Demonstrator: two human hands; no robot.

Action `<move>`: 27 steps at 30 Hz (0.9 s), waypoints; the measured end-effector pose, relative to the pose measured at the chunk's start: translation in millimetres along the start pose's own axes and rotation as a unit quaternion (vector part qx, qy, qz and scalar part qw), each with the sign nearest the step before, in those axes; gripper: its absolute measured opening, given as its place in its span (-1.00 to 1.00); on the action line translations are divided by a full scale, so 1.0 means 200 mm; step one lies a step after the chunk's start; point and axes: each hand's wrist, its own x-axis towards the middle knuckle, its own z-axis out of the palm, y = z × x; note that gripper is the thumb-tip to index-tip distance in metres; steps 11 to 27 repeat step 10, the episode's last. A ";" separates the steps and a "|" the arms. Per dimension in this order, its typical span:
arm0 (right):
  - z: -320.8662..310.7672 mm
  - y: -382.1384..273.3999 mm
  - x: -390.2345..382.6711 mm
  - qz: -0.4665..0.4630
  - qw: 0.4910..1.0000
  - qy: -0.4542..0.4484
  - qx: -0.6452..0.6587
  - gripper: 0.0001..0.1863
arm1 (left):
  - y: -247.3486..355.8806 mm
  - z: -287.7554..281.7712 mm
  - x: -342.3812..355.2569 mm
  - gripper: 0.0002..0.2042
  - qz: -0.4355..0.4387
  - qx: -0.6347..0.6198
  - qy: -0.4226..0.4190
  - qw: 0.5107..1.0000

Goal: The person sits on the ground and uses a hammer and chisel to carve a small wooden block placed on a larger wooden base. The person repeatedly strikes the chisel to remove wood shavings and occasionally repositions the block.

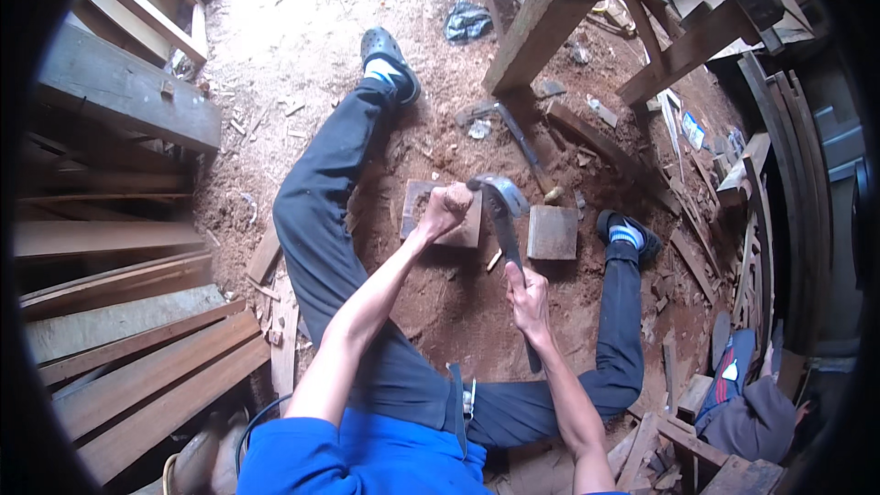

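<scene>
My right hand (529,301) is wrapped round the handle of a claw hammer (505,231), whose metal head is raised just right of my left hand (445,211). That left hand is closed in a fist above a flat wooden block (470,231) on the ground between my legs. What its fingers hold, if anything, is hidden. To the right, apart from both hands, lies a second, squarish wooden block (553,233). Another hammer (522,147) rests on the dirt beyond the blocks.
Stacked planks (137,357) crowd the left side, below a thick beam (128,87). A timber trestle (550,14) stands at the far right. Scraps and a long wood piece (614,151) litter the sawdust-covered ground (266,27). Dark cloth (752,417) lies at the lower right.
</scene>
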 end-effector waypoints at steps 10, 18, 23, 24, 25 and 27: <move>0.10 0.51 0.30 -0.018 0.994 0.030 -0.101 -0.32 | 0.00 0.01 0.03 -0.71 0.088 0.322 -0.013 0.943; 0.10 0.51 0.30 -0.018 0.994 0.030 -0.101 -0.32 | 0.00 0.01 0.03 -0.71 0.088 0.322 -0.013 0.943; 0.10 0.51 0.30 -0.018 0.994 0.030 -0.101 -0.32 | 0.00 0.01 0.03 -0.71 0.088 0.322 -0.013 0.943; 0.10 0.51 0.30 -0.018 0.994 0.030 -0.101 -0.32 | 0.00 0.01 0.03 -0.71 0.088 0.322 -0.013 0.943; 0.10 0.51 0.30 -0.018 0.994 0.030 -0.101 -0.32 | 0.00 0.01 0.03 -0.71 0.088 0.322 -0.013 0.943; 0.10 0.51 0.30 -0.018 0.994 0.030 -0.101 -0.32 | 0.00 0.01 0.03 -0.71 0.088 0.322 -0.013 0.943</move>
